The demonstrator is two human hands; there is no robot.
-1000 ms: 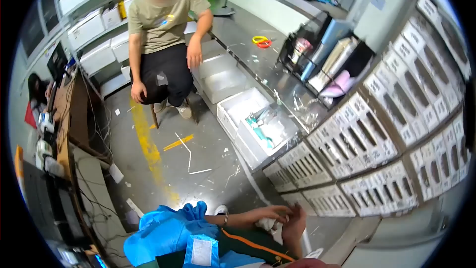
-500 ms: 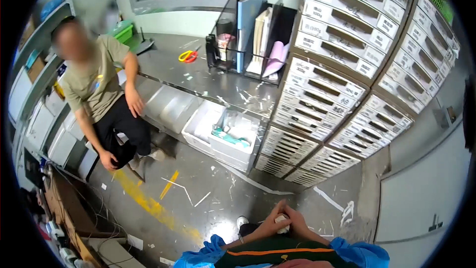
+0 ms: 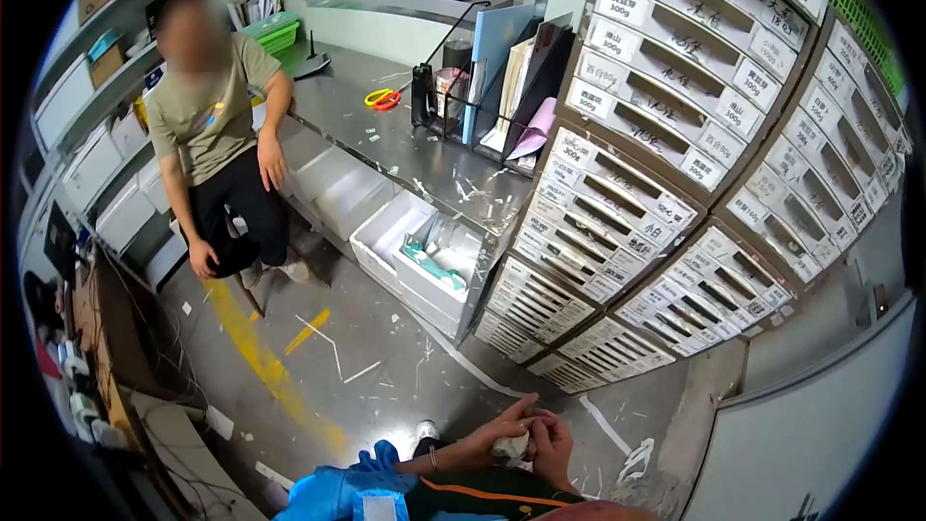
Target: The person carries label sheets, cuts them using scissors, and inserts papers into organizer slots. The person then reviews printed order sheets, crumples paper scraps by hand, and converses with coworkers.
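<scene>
At the bottom centre of the head view, my left hand (image 3: 490,440) and my right hand (image 3: 553,446) meet in front of my body. Between them is a small crumpled white item (image 3: 511,446), with the left palm and fingers around it. The right fingers are bent and touch the left hand; whether they also grip the item is hard to make out. Blue sleeves (image 3: 338,487) and a dark green apron with an orange stripe (image 3: 482,497) show below.
A seated person (image 3: 217,125) is at the left, beside shelves (image 3: 106,101). A metal counter (image 3: 352,140) holds scissors (image 3: 383,98) and a file rack (image 3: 492,106). White bins (image 3: 386,260) stand beneath. Labelled drawers (image 3: 666,68) rise at the right, near a door (image 3: 820,425).
The view has turned and shifted, so my hands appear slightly further left. My right hand has moved against the left fingers, and its fingers are more bent. The white item remains between my hands.
</scene>
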